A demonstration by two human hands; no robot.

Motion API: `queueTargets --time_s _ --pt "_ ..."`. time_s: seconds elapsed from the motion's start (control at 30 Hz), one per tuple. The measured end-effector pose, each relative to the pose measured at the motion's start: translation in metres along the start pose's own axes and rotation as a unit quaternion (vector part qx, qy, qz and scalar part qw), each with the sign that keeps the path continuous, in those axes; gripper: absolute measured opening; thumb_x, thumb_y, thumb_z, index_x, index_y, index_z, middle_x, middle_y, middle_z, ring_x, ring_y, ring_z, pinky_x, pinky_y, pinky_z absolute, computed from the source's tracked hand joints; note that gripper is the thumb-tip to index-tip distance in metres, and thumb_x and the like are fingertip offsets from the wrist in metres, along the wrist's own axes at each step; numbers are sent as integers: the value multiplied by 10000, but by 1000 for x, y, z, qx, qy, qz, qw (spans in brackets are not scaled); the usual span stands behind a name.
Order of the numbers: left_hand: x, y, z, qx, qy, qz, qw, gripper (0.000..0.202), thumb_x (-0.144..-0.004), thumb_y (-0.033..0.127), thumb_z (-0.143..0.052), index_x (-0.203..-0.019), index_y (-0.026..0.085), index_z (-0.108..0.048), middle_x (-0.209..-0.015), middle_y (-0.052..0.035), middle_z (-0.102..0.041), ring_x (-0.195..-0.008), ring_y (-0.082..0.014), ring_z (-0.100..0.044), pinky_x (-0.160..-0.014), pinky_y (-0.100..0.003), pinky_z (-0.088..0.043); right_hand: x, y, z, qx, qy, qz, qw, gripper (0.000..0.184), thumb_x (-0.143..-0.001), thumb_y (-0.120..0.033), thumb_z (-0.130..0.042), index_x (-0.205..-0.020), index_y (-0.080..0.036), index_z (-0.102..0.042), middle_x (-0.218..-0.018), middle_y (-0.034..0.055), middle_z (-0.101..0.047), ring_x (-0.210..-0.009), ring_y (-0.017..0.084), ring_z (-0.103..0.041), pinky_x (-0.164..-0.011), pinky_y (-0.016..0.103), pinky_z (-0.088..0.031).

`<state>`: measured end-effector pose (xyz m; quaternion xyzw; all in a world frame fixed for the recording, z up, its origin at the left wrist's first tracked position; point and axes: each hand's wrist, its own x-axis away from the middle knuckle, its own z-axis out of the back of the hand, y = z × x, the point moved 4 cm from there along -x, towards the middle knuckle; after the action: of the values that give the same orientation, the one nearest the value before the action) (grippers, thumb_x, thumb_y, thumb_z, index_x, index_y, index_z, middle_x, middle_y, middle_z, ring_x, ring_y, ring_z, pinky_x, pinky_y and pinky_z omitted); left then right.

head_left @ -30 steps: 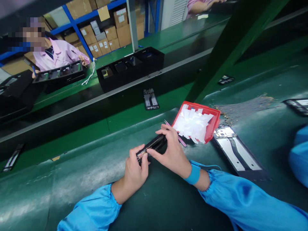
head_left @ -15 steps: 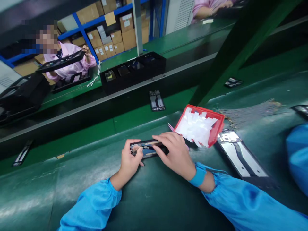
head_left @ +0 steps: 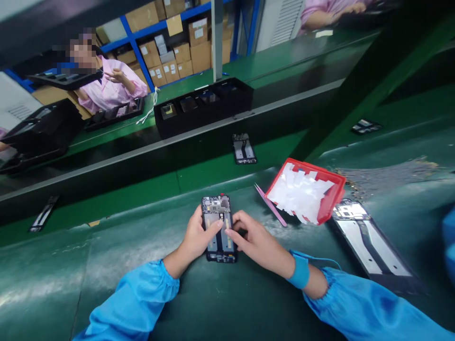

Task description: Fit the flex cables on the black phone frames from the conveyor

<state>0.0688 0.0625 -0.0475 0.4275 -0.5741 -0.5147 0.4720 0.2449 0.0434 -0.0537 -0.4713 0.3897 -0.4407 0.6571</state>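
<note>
Uncovered phone: located between the person's two hands, above or on the green bench mat, circuit board at the far end, dark ribbon down the middle. Left hand: closed on the phone's left edge, thumb across its face. Right hand: thumb and fingers at the right edge; cannot tell whether they grip it or merely rest there. Blue band on the right wrist. Pink tweezers lie right of the phone, beside a red tray containing white strips. Second phone lies beyond the tray's right side, near a bundle of thin cables. Across the bench, a co-worker in a pink garment stands or sits behind black trays.
</note>
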Motion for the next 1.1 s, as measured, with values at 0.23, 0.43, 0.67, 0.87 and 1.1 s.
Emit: queueTargets --time_s 0.23,0.43,0.67,0.87,1.1 --pt "19 3 -22 -78 -34 12 996 397 -899 431 -744 -1168 183 -592 -1106 -70 -694 -985 -217 -655 -888 -314 -526 -2 -4 3 -91 29 18 995 286 -1041 -461 -594 -1194 -222 -555 -1075 78 -707 -963 252 -703 -835 398 -624" --pt "22 7 -26 -39 -15 18 999 395 -860 387 -777 -1133 174 -587 -1049 -65 -700 -942 -206 -672 -860 -306 -542 1 -8 3 -86 10 -2 996 336 -1042 -513 -580 -1210 -223 -551 -1106 94 -706 -990 273 -691 -926 449 -602" --pt "19 8 -24 -1 12 0 1000 364 -877 409 -736 -1124 162 -632 -1006 -53 -721 -898 -187 -664 -829 -283 -537 -2 -8 0 -195 -61 -23 979 453 -1028 -502 -608 -1387 -242 -515 -1364 109 -637 -1281 292 -608 -1165 494 -468" --pt "21 12 -26 -19 16 -9 1000 303 -854 345 -724 -1077 159 -638 -969 -45 -727 -855 -176 -664 -781 -265 -533 0 -13 0 -199 -43 -21 979 307 -1010 -400 -599 -1268 -238 -562 -1265 80 -669 -1191 270 -641 -1072 437 -515" --pt "23 14 -32 -12 34 18 999 262 -777 274 -716 -995 158 -630 -885 -22 -711 -770 -150 -638 -713 -244 -516 1 -17 -1 -203 4 -51 978 158 -898 -326 -646 -997 -222 -580 -833 -15 -644 -773 185 -639 -712 279 -531"
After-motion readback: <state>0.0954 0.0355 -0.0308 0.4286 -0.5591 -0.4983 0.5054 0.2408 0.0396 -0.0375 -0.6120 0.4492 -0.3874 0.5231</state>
